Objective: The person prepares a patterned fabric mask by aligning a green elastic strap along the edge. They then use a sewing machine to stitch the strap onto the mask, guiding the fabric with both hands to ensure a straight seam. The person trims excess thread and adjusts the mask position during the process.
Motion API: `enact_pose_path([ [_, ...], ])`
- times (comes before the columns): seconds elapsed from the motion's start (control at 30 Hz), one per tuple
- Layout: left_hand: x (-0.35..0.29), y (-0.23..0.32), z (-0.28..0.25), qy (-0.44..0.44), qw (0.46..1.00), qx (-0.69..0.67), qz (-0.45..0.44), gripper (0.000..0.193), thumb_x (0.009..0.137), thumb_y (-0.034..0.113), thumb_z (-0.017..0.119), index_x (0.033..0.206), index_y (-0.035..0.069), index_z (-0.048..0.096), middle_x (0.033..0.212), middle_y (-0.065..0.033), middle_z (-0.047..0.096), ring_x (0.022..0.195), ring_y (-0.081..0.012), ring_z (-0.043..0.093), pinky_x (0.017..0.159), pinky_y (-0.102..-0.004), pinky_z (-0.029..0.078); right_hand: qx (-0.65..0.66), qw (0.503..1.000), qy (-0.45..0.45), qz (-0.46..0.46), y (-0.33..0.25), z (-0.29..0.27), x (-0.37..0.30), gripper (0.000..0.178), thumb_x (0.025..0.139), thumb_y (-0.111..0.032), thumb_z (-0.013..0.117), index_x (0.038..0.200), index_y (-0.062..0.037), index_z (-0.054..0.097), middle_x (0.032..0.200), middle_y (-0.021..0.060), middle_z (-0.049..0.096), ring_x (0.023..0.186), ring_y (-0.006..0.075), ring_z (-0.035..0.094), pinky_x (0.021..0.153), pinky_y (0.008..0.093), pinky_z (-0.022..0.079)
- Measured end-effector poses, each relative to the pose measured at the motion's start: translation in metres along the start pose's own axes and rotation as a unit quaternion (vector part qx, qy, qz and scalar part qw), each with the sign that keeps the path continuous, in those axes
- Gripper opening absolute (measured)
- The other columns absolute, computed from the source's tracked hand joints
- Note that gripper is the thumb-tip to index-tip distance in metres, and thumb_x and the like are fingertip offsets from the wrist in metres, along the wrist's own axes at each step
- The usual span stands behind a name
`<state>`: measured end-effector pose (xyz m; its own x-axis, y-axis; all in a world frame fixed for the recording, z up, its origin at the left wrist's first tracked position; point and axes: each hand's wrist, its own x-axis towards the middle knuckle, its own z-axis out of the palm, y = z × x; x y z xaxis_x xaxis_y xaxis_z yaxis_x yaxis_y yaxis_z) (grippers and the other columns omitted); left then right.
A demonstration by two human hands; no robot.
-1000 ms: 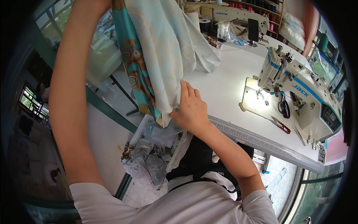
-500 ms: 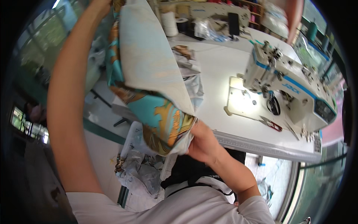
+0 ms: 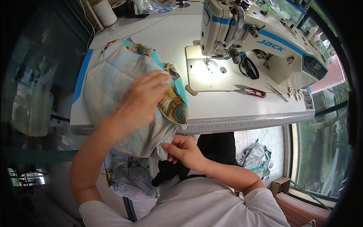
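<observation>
A piece of patterned fabric (image 3: 109, 83), pale on its wrong side and teal and gold on its printed side, lies on the left of the white sewing table (image 3: 151, 32) and hangs over the front edge. My left hand (image 3: 141, 98) rests over the middle of the cloth, slightly blurred, with its fingers stretched out. At the table's front edge my right hand (image 3: 183, 151) pinches the cloth's near edge between thumb and fingers. To the right of the fabric stands a white and blue sewing machine (image 3: 261, 34), its lamp lighting the needle plate (image 3: 196, 70).
Black-handled scissors (image 3: 248, 68), red thread snips (image 3: 251, 91), tweezers (image 3: 277, 92) and several bobbins (image 3: 298, 94) lie by the machine. A white thread cone (image 3: 105, 13) stands at the back left. More fabric (image 3: 132, 178) sits below the table, and another bundle (image 3: 256, 160) on the floor.
The fabric, held up by my raised left hand before, has come down onto the table. My left hand has lowered onto it; my right hand still grips its edge. The view has shifted.
</observation>
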<state>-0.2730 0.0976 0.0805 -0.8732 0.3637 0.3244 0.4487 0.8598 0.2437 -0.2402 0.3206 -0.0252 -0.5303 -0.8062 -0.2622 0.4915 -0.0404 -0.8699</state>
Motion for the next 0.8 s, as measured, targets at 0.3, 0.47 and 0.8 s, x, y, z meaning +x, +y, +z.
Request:
enact_pose_path([
  [0.3,-0.005,-0.006,0.02,-0.034,0.989,-0.13,0.061,0.028,0.08,-0.015,0.069,0.105,-0.002,0.073,0.149,-0.0179,0.061,0.149,-0.0401,0.048,0.121,-0.0458,0.042,-0.003,0.999,0.021,-0.043,0.002,0.004,-0.001,0.025,0.108,-0.026,0.07,0.096,-0.0044,0.071,0.08,-0.0038,0.067,0.07,0.0042,0.063,0.06,0.0231,0.051],
  [0.47,-0.035,0.007,-0.058,-0.07,0.987,0.128,-0.068,0.007,0.081,-0.009,0.071,0.085,-0.004,0.068,0.123,-0.0229,0.07,0.135,-0.0387,0.06,0.117,-0.0512,0.044,-0.017,0.998,0.031,-0.056,-0.005,-0.004,-0.008,0.024,0.109,-0.026,0.068,0.1,-0.004,0.071,0.081,-0.0053,0.065,0.071,0.0036,0.061,0.061,0.0235,0.05],
  [0.8,0.002,0.002,0.021,-0.077,0.996,-0.036,0.024,0.044,0.095,0.001,0.067,0.138,-0.008,0.062,0.145,-0.0245,0.061,0.144,-0.041,0.052,0.122,-0.0464,0.042,-0.049,0.998,0.04,-0.024,-0.001,-0.008,-0.02,0.022,0.109,-0.025,0.068,0.098,-0.0064,0.07,0.081,-0.0064,0.065,0.073,0.003,0.061,0.064,0.0224,0.051],
])
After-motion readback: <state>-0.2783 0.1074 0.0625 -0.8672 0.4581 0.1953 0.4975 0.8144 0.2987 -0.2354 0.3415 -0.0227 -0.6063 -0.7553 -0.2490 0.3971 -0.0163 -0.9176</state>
